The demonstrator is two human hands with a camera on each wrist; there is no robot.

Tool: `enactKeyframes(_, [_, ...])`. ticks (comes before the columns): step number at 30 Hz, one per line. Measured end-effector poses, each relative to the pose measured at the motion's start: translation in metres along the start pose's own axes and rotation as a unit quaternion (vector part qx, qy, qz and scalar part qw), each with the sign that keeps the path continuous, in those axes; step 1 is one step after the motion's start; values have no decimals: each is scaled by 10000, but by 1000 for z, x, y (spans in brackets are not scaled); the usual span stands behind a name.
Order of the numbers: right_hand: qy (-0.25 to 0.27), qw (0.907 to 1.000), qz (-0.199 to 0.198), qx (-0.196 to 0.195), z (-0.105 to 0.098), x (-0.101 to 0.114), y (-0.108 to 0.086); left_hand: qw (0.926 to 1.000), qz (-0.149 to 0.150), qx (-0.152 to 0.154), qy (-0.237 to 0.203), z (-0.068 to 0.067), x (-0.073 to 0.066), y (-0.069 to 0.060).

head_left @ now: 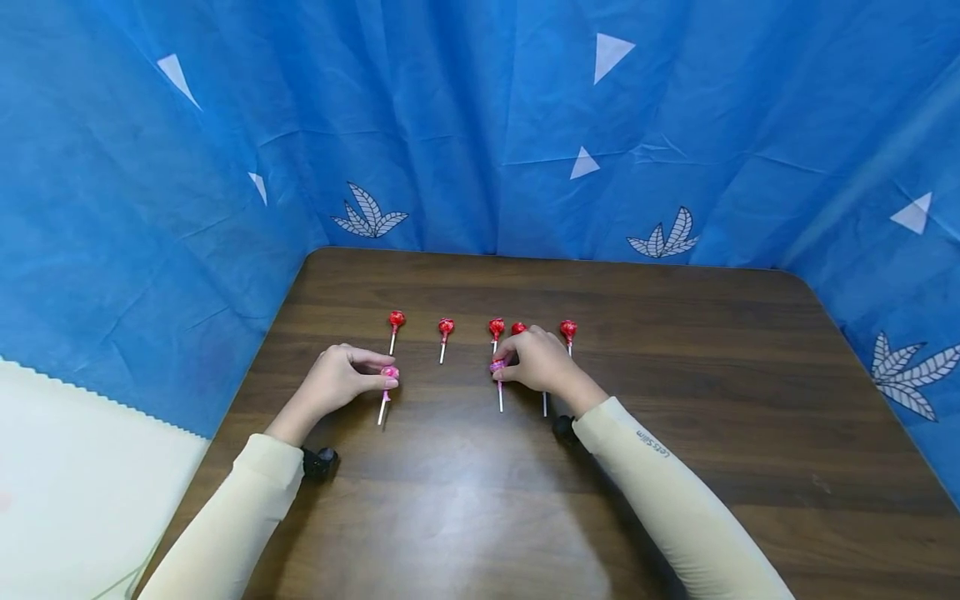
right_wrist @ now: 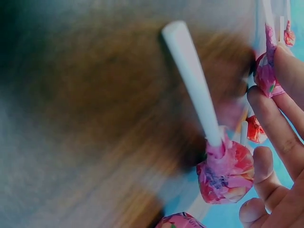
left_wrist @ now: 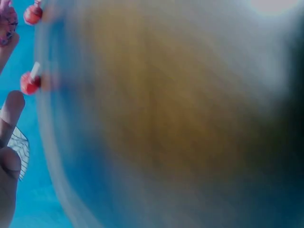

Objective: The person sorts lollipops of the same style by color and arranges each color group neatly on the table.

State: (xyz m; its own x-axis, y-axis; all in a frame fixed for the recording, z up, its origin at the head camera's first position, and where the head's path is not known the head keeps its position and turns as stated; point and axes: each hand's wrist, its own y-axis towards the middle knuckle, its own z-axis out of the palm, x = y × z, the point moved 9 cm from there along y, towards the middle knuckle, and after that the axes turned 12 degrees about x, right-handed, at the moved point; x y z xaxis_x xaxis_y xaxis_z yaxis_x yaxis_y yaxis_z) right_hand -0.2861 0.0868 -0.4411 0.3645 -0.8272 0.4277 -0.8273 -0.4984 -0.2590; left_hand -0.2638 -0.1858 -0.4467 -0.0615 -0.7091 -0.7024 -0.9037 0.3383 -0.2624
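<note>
In the head view, the left hand [head_left: 333,385] pinches the pink-wrapped head of a lollipop [head_left: 389,372] between thumb and fingers, its white stick pointing toward the front. The right hand [head_left: 543,363] pinches a second pink-wrapped lollipop [head_left: 498,367] by its head, just in front of a red lollipop [head_left: 497,327]. Under the right hand a white stick [head_left: 545,405] sticks out; the right wrist view shows an unheld pink lollipop [right_wrist: 227,173] close to the fingers. The left wrist view is mostly blurred, with the held pink head [left_wrist: 7,23] at its left edge.
More red lollipops [head_left: 397,318] [head_left: 446,326] [head_left: 518,328] [head_left: 568,329] lie in a row behind the hands on the brown wooden table [head_left: 712,400]. A blue patterned curtain [head_left: 465,125] hangs along the back and sides. White cloth [head_left: 82,467] is at the left.
</note>
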Motion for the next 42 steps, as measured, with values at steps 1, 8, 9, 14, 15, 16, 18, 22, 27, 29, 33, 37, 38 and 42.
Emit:
enactKeyframes(1, [21, 10000, 31, 9, 0, -1, 0, 10000, -42, 25, 25, 0, 3, -1])
enactKeyframes(8, [150, 9998, 125, -43, -1, -5, -3, 9996, -146, 91, 215, 2, 15, -6])
enactKeyframes(9, [174, 9998, 112, -57, -1, -4, -4, 9996, -147, 99, 222, 3, 16, -6])
enactKeyframes(14, [257, 9996, 46, -115, -1, -3, -6, 9995, -197, 114, 215, 4, 18, -8])
enactKeyframes(15, [275, 9995, 47, -131, -2, -3, -7, 9995, -213, 107, 200, 4, 18, -8])
enactKeyframes(16, [285, 9995, 60, -142, -2, -3, -7, 9995, -218, 92, 188, 4, 18, -8])
enactKeyframes(18, [310, 9994, 83, -160, -1, -4, -8, 9996, -215, 79, 188, 5, 18, -9])
enactKeyframes(22, [413, 9990, 121, -121, 1, -5, -8, 9993, -240, 47, 291, 6, 17, -11])
enactKeyframes(27, [587, 9981, 170, -20, 5, -6, -7, 9987, -219, 9, 453, 7, 16, -12])
enactKeyframes(29, [598, 9980, 183, 20, 5, -6, -6, 9983, -164, -31, 557, 7, 15, -12])
enactKeyframes(33, [635, 9979, 91, 92, 4, -3, -3, 9972, -128, -102, 723, 7, 14, -12])
enactKeyframes(37, [1165, 9930, -158, 143, 4, 7, 0, 9970, -94, -137, 758, 5, 12, -12])
enactKeyframes(38, [1336, 9907, -229, 139, 4, 11, 1, 9970, -91, -133, 754, 4, 12, -12])
enactKeyframes(42, [1712, 9839, -506, 88, 6, 31, 4, 9968, -126, -134, 782, 2, 10, -9])
